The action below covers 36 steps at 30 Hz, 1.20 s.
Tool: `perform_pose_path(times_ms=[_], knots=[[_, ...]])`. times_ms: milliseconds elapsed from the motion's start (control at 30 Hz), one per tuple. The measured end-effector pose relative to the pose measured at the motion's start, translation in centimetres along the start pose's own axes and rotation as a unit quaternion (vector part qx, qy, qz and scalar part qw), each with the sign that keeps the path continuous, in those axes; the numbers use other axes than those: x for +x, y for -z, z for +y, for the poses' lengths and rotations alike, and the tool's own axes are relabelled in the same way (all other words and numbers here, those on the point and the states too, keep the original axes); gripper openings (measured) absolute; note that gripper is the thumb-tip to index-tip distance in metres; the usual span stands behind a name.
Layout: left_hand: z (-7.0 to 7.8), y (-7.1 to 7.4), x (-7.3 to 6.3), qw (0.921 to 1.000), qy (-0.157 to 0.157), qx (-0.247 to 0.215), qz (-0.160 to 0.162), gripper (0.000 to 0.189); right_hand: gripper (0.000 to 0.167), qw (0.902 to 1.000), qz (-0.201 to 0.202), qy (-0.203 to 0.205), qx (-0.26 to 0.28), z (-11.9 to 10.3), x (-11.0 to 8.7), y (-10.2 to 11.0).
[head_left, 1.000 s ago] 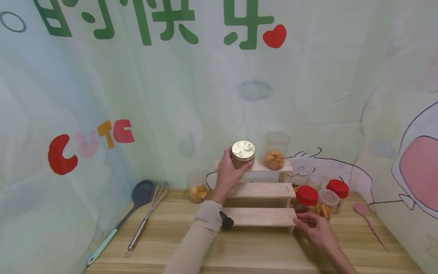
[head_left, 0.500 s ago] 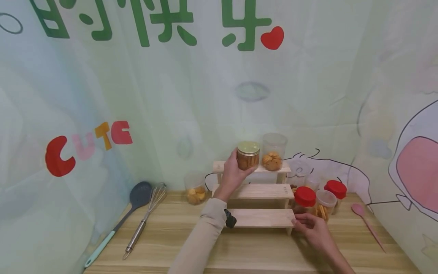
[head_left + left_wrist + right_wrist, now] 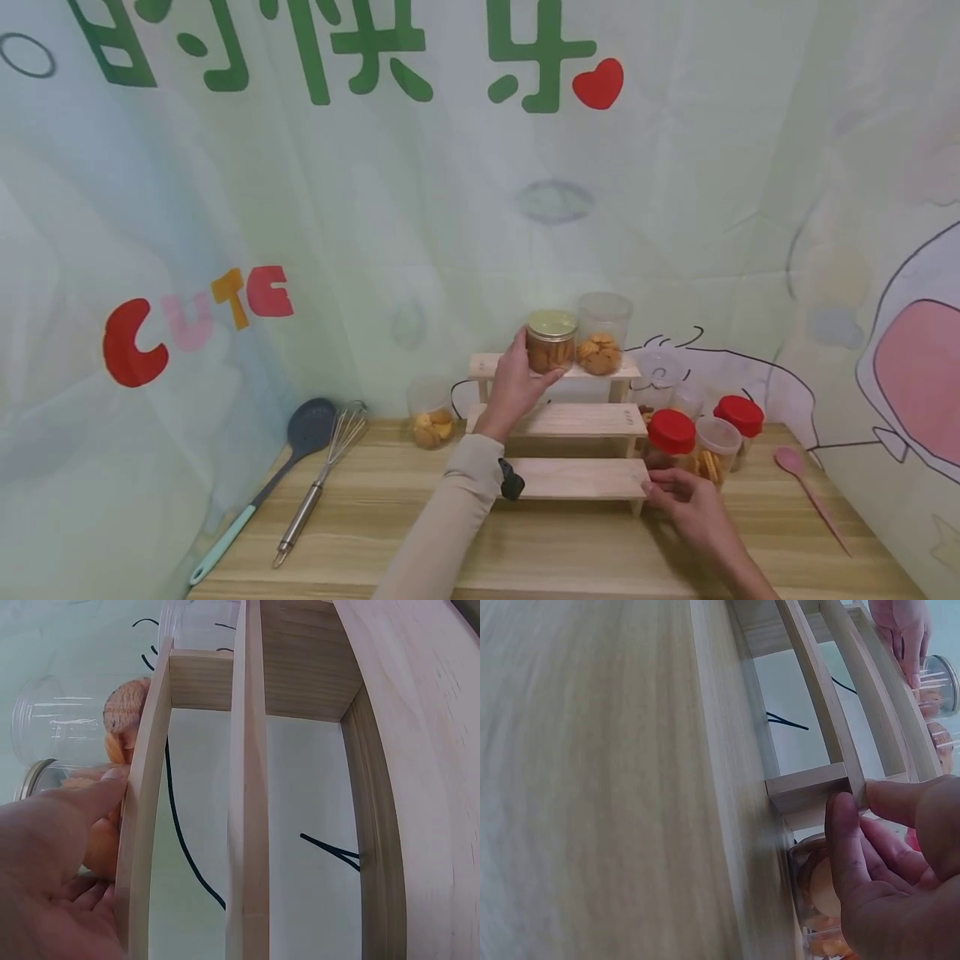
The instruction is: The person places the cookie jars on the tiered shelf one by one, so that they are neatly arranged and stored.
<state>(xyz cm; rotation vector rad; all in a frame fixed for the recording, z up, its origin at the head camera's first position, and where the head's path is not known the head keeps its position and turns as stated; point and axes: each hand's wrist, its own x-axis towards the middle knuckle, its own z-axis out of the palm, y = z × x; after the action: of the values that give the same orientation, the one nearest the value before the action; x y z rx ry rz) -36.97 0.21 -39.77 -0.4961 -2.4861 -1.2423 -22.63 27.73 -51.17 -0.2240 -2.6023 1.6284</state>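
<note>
My left hand (image 3: 517,387) grips a clear cookie jar with a gold lid (image 3: 551,342), upright at the top step of the three-tier wooden rack (image 3: 570,479). Right beside it on that step stands a taller clear jar (image 3: 603,333), partly filled with cookies. In the left wrist view the thumb and curled fingers go around the gold-lidded jar (image 3: 52,776) at the shelf edge. My right hand (image 3: 693,500) pinches the right end of the lowest step between thumb and fingers, plain in the right wrist view, where the rack (image 3: 810,784) meets the fingertips.
Right of the rack cluster several jars, two with red lids (image 3: 671,431) (image 3: 740,414). A pink spoon (image 3: 810,496) lies farther right. On the left are a cookie jar (image 3: 431,417), a whisk (image 3: 322,475) and a dark skimmer (image 3: 311,425). A printed cloth (image 3: 405,208) hangs behind.
My left hand has moved the gold-lidded jar to the right, closer to the taller jar, and the jar has come from tilted to upright. The right hand stays at the rack's end.
</note>
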Motion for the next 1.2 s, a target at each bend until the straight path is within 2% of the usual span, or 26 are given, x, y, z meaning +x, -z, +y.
perform_pose_path(times_ms=[167,400,533,667,767,833,933,1000,1100,1200], knots=[[0.0,0.0,0.0,0.9999,0.000,0.016,0.006,0.096,0.037,1.0000,-0.001,0.003,0.003,-0.1,0.0,-0.1],[-0.4,0.2,-0.7,1.0000,0.001,-0.001,0.009,0.097,0.037,0.9999,0.000,0.002,0.016,-0.2,-0.2,-0.5],[-1.1,0.6,-1.7,0.9995,0.003,0.000,0.031,0.091,0.037,0.9997,-0.003,0.006,0.023,-0.1,-0.2,-0.7],[-2.1,1.6,-2.8,0.9970,0.007,-0.011,0.076,0.077,0.038,0.9996,-0.006,0.006,0.026,-0.2,-0.2,-0.5],[-3.6,2.8,-3.6,0.9918,0.015,-0.015,0.126,0.068,0.039,0.9995,-0.009,0.003,0.030,-0.3,-0.1,-0.4],[-5.2,3.6,-4.0,0.9852,0.019,-0.015,0.170,0.066,0.039,0.9994,-0.009,0.003,0.034,-0.3,-0.1,-0.4],[-7.8,4.9,-4.8,0.9727,0.034,-0.003,0.230,0.071,0.040,0.9993,-0.010,0.006,0.036,-0.2,0.0,-0.3],[-9.5,5.7,-5.1,0.9653,0.044,0.003,0.258,0.077,0.040,0.9993,-0.010,0.006,0.037,-0.1,0.1,-0.3],[-11.2,6.6,-5.6,0.9610,0.070,0.012,0.267,0.086,0.040,0.9995,-0.008,0.005,0.031,0.1,0.1,-0.2],[-12.6,7.2,-6.0,0.9620,0.099,0.004,0.255,0.092,0.040,0.9996,-0.006,0.005,0.026,0.2,0.1,-0.2]])
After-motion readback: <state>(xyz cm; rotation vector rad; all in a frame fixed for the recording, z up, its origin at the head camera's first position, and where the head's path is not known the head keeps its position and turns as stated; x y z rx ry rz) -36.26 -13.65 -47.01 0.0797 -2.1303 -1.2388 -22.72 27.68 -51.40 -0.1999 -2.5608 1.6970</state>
